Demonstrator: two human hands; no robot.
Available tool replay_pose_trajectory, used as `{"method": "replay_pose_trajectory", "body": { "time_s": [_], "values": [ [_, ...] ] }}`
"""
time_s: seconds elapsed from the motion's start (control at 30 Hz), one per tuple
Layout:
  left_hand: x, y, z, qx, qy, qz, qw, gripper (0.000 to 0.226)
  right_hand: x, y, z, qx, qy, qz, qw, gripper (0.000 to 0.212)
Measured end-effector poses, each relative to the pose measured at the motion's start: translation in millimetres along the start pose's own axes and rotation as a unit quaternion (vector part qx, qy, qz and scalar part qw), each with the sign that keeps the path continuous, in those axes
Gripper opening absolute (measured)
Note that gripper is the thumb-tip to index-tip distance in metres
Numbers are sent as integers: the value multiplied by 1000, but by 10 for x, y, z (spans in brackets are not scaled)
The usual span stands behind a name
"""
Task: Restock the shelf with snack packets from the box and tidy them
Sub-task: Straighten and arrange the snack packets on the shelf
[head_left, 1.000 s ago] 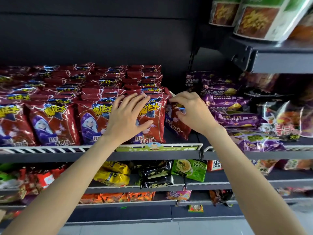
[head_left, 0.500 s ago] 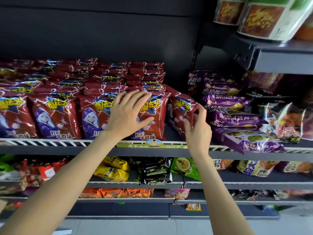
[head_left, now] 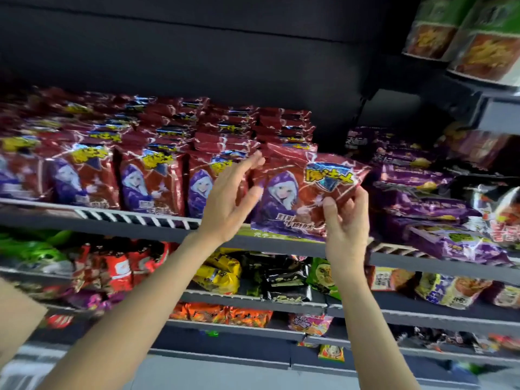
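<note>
A shop: tiered shelves (head_left: 253, 243) crammed with snack packets (head_left: 152, 181) (many brands).

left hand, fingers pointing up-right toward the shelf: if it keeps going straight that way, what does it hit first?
Probably the tilted red foil snack packet that the right hand pinches: the open left hand has its fingertips already at that packet's upper left edge. Depth is unclear; it could instead brush the stacked red packets behind.

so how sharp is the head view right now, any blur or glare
Head view: motion blur smears the far-left red foil snack packets and right-hand purple packets; the tilted red packet pinched by the right hand reads sharper, with foil glare.
</note>
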State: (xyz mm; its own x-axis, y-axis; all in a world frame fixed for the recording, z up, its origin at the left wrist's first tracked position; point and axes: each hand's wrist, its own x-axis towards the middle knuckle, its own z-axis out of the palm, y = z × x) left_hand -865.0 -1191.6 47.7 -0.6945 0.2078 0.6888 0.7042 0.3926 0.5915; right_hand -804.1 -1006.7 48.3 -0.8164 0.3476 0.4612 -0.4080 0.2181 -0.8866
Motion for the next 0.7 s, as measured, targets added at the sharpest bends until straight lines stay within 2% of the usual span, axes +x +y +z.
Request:
{"method": "replay_pose_trajectory", "body": {
  "time_s": [0.07, 0.2, 0.3, 0.53, 0.7],
  "values": [
    [-195, -104, -263, 12, 7, -44, 999, 64, -76, -59, 430, 6, -35, 10, 999, 26],
    [-450, -538, -1057, 104, 57, -94, 989, 79, -249, -131, 1434, -21, -96, 22, 995, 37],
    [-575, -849, -1689, 153, 56, -136, 977, 78, -391, -211, 2134, -77, -123, 12, 989, 45],
    [-738, -1487, -2828, 184, 61, -169, 966, 76, -592, -375, 3385, -187, -123, -55, 973, 40],
    [-746, -1912, -3428, 205, 106, -209, 950, 75, -674, -542, 4093, -170, -155, -83, 970, 45]
  ]
}}
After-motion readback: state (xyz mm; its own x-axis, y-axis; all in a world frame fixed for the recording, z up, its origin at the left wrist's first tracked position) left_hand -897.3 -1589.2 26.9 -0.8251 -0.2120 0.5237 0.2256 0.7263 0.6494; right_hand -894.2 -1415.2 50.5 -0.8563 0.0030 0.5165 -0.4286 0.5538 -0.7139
